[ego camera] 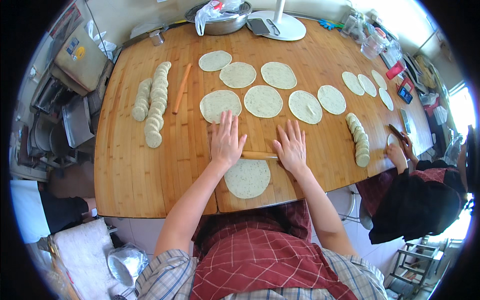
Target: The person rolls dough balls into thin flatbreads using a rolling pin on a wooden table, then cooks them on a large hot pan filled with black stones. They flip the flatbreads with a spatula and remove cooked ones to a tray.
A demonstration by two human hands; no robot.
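My left hand (226,140) lies palm down over the left end of a wooden rolling pin (259,155), fingers stretched forward. At the pin's other end rests my right hand (291,147), also flat with its fingers apart. Just below the pin is a thin round of speckled dough (247,180), near the table's front edge; the pin covers its far rim. Beyond my left fingertips is another rolled dough round (220,106), which they touch or overlap. Several more rounds, including one in the middle (263,101), lie spread farther back on the wooden table (123,168).
Overlapping rows of dough pieces stand left (158,97) and right (359,140). A second rolling pin (182,89) lies near the left row. At right, a co-worker's hands (397,155) handle dough and a dark-handled tool. A metal basin (225,24) sits at the back.
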